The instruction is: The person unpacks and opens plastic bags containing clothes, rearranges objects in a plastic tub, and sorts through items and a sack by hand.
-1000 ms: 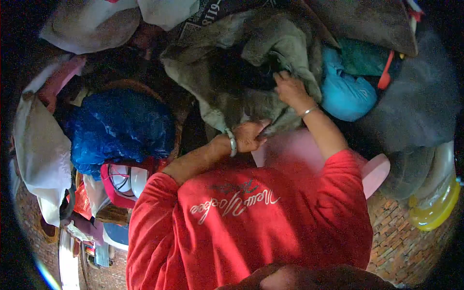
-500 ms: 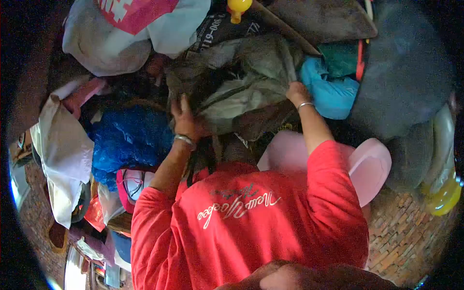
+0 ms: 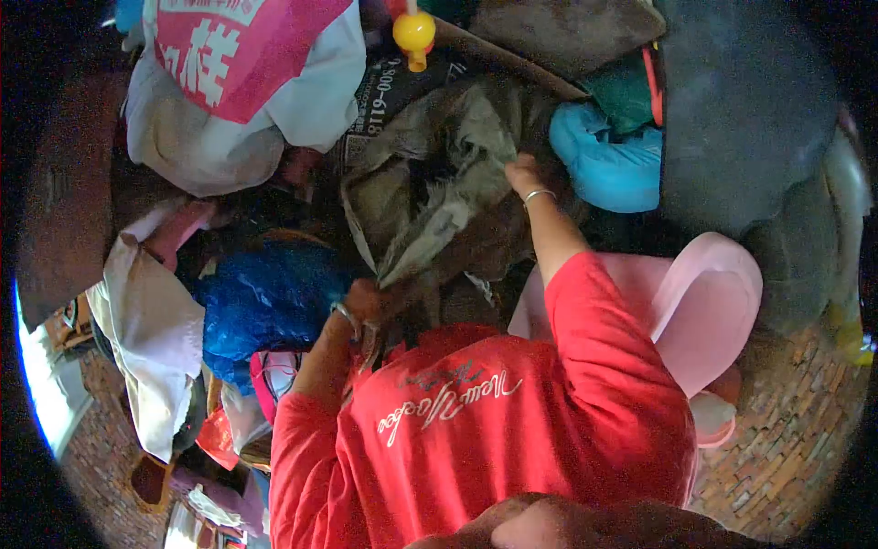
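A worn, grey-green cloth sack (image 3: 457,201) hangs in front of me, its mouth spread and its edge frayed. My left hand (image 3: 363,300) grips the near left edge of the sack, close to my chest, with the fingers partly in shadow. On the far right side, my right hand (image 3: 524,174) is closed on the sack's rim, pulling it taut. The inside of the sack is dark, and its contents cannot be made out. Beside my left arm lies a crumpled blue plastic bag (image 3: 270,297).
A light-blue plastic bag (image 3: 608,160) sits beyond my right hand. The pink plastic piece (image 3: 704,311) is beside my right arm. White-and-red sacking (image 3: 215,73) is at upper left, and a yellow ball-shaped object (image 3: 414,33) at the top. Brick floor (image 3: 786,439) shows at lower right.
My left hand has come down toward my body and gone from spread fingers to closed on the sack's edge. My right hand has shifted left with the rim, and the view has turned slightly.
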A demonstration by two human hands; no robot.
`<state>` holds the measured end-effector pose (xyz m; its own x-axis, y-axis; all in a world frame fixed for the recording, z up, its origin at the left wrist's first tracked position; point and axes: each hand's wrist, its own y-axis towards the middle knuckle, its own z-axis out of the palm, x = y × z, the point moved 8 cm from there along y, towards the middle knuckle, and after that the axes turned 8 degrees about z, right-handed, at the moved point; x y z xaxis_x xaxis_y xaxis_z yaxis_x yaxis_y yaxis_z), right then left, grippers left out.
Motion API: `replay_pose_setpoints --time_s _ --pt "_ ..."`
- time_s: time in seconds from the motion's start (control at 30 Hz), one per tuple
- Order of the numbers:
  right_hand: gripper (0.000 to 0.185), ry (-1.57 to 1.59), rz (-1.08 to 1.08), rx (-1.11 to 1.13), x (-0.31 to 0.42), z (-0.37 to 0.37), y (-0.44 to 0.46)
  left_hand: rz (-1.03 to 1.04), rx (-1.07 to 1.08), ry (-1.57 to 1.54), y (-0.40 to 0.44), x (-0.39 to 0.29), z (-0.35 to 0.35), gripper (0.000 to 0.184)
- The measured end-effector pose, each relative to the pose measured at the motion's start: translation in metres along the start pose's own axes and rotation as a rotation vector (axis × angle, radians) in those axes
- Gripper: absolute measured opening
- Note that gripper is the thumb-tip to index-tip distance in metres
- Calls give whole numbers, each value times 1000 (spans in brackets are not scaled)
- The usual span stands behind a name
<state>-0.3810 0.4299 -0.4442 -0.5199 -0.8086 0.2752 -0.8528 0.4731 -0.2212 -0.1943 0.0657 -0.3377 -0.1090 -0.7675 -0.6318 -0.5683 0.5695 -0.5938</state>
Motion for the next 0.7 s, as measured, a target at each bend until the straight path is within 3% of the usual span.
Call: replay_pose_setpoints --time_s 0.03,0.07,0.1,0.13,0.17,0.2,0.23,0.3,0.33,0.37,0.4,0.43,0.47,0.5,0.53,0.57,0.6,0.67,0.7 --pt "32 21 11 142 4 5 -2 -240 45 -430 -13 -3 -2 20" --pt "26 43 21 282 9 7 -5 -236 47 -417 -16 5 10 20" --pt "14 268 11 354 41 -28 -28 -207 -32 -554 -18 20 28 22" --pt "14 272 23 344 57 -30 -46 -173 -110 -693 -17 30 36 24" --pt "12 566 49 196 72 -42 -57 -161 -102 -684 -15 31 34 24" --pt "11 856 72 39 75 -60 -66 17 -195 -502 -12 22 17 28" --pt "11 859 80 24 80 -80 -73 193 -285 -317 -11 8 4 32" --pt "24 799 179 666 105 -72 -96 -205 -342 -1935 16 17 35 41" --pt "26 848 171 701 102 -54 -106 -103 -332 -2047 31 1 25 45" --pt "23 705 126 700 108 -77 -125 3 -318 -2156 44 -26 1 49" --pt "20 650 16 793 107 -63 -137 5 -293 -2151 54 -50 -14 49" --pt "21 754 71 785 125 -108 -166 77 -255 -2167 63 -76 -34 51" --pt "25 774 -77 694 99 -51 -174 149 -217 -2184 74 -93 -46 54" --pt "27 651 -387 652 115 -67 -188 124 -270 -2092 87 -92 -49 54" --pt "28 693 -501 607 123 -74 -209 103 -325 -1997 101 -88 -51 53" --pt "25 449 -879 577 139 -67 -236 179 -183 -1956 116 -85 -51 45" --pt "22 424 -613 826 142 -73 -248 179 -174 -1952 129 -83 -48 45" --pt "17 520 -650 850 154 -98 -261 202 -49 -1542 145 -89 -44 37" --pt "17 525 -654 845 158 -105 -260 98 -163 -1378 135 -90 -57 32"
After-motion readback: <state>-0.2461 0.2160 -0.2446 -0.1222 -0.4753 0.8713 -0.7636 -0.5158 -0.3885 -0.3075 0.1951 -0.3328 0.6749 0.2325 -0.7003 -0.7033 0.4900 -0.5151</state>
